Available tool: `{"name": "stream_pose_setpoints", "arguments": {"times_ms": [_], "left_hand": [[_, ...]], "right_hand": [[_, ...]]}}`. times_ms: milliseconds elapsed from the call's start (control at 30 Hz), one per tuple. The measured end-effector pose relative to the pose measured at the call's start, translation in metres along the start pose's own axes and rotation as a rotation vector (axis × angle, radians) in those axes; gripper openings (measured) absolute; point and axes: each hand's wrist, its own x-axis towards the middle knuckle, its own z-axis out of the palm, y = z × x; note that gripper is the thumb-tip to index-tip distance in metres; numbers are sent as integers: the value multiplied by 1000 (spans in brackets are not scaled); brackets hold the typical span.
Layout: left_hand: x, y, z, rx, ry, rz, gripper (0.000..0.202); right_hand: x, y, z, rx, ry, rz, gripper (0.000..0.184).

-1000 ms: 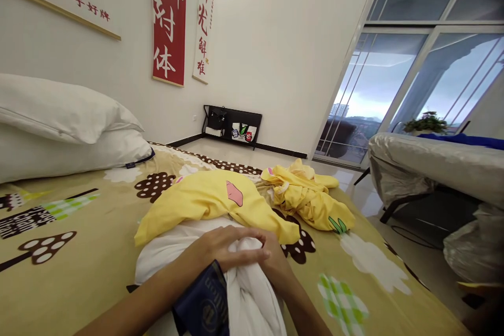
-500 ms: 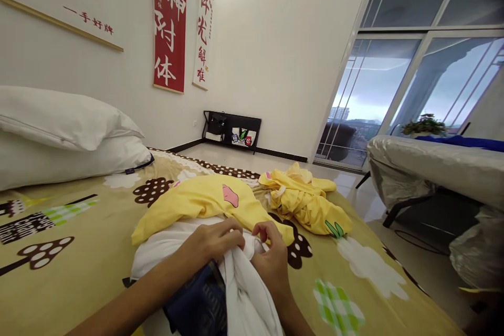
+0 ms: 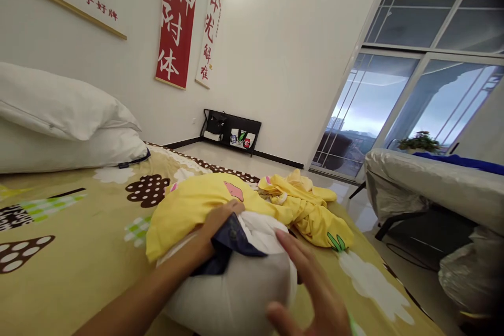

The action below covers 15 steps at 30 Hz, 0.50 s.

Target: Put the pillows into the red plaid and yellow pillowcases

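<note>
A white pillow (image 3: pixel 236 289) with a navy edge (image 3: pixel 238 239) lies bunched in front of me, its far part tucked into a yellow pillowcase (image 3: pixel 185 205) with a pink patch. My left hand (image 3: pixel 224 215) reaches along the pillow's left side to the case. Its fingers curl behind the raised pillow edge, and their tips are hidden. To the right of the pillow, my right hand (image 3: pixel 315 289) is open, thumb and fingers apart, with the fingertips close to the white fabric. Whether they touch it I cannot tell.
Crumpled yellow fabric (image 3: pixel 315 210) with a green leaf print lies right of the case on the patterned bedsheet (image 3: pixel 98 273). White pillows (image 3: pixel 66 115) are stacked at the left. A plastic-covered piece of furniture (image 3: pixel 425 184) stands beyond the bed's right edge.
Both hands were together on gathered white fabric. My right hand has let go and moved right and nearer. My left hand has moved farther in, and the pillow's grey-white body now shows.
</note>
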Motion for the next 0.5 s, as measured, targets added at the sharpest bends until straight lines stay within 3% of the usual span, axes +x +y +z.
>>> {"name": "stream_pose_setpoints", "arguments": {"times_ms": [100,200,333,433,500], "left_hand": [[-7,2,26,46,-49,2,13],[-14,7,29,73,-69,23,13],[-22,6,20,107,-59,57,15],[-32,2,6,22,-31,100,21],[-39,-4,-12,-124,-100,130,22]], "right_hand": [[-5,3,21,-234,-74,-89,67],[-6,7,27,-243,-97,-65,61],[-1,5,18,-163,-218,-159,55],[2,3,20,-104,-250,-109,43],[3,5,26,-40,-283,-70,46]]}}
